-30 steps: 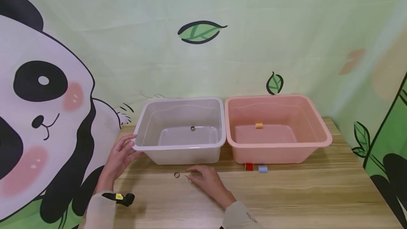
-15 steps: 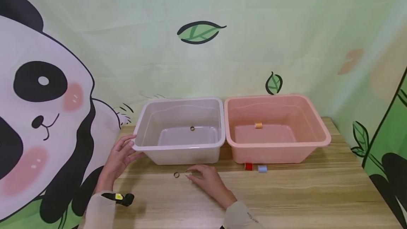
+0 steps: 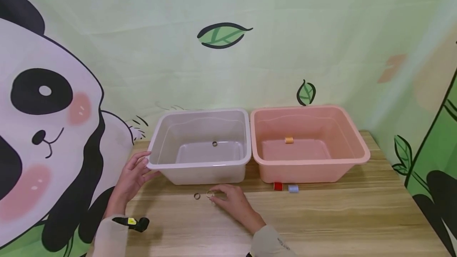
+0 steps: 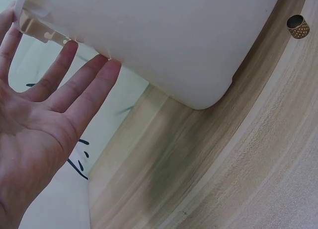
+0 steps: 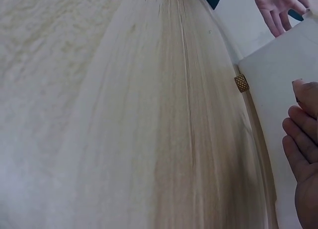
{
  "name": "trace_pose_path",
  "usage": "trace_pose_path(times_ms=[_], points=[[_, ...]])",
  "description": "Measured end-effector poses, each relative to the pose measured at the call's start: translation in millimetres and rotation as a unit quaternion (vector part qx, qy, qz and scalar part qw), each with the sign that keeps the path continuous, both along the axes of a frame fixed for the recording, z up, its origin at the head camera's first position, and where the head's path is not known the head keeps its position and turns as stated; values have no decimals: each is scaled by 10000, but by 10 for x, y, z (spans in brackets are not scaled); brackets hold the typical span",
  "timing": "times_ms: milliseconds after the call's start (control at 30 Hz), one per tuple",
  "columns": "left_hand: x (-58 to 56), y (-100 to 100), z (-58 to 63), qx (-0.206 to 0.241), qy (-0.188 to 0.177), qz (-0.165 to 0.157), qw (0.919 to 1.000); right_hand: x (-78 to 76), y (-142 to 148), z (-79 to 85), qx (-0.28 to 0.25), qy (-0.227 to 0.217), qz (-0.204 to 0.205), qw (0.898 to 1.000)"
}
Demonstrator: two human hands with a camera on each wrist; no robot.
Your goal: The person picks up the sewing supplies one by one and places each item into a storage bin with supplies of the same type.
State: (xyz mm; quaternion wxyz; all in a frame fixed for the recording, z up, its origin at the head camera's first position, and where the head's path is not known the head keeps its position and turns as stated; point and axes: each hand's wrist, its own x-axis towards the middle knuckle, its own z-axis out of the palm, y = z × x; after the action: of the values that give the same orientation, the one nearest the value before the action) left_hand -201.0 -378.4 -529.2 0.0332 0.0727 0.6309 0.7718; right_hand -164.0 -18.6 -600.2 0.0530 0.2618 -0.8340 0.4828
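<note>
My right hand [image 3: 233, 205] pinches a pale gold ring thimble [image 3: 209, 194] between thumb and forefinger, low over the wooden table. Only part of this hand's fingers [image 5: 304, 134] shows in the right wrist view, and the held thimble is out of sight there. Left of it on the table stands a dimpled brass thimble [image 3: 197, 196], its open top visible in the left wrist view. My left hand [image 3: 133, 175] has its fingers spread, with fingertips at the left front corner of the grey-white bin [image 3: 200, 174]. Another thimble [image 3: 214, 144] lies inside that bin.
Close beside the grey-white bin stands a pink bin [image 3: 300, 172] holding an orange-yellow thread spool [image 3: 288, 140]. A red spool [image 3: 278, 186] and a light blue spool [image 3: 293, 188] lie before it on the table [image 3: 339, 217]. A panda-print cloth [image 3: 221, 78] hangs behind.
</note>
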Motion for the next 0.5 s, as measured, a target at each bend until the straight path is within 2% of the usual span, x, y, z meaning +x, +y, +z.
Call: trace_pose_path(times_ms=[500], points=[[13, -6, 3, 5, -29, -14, 10000, 10, 9, 68, 31, 58, 81, 9999]])
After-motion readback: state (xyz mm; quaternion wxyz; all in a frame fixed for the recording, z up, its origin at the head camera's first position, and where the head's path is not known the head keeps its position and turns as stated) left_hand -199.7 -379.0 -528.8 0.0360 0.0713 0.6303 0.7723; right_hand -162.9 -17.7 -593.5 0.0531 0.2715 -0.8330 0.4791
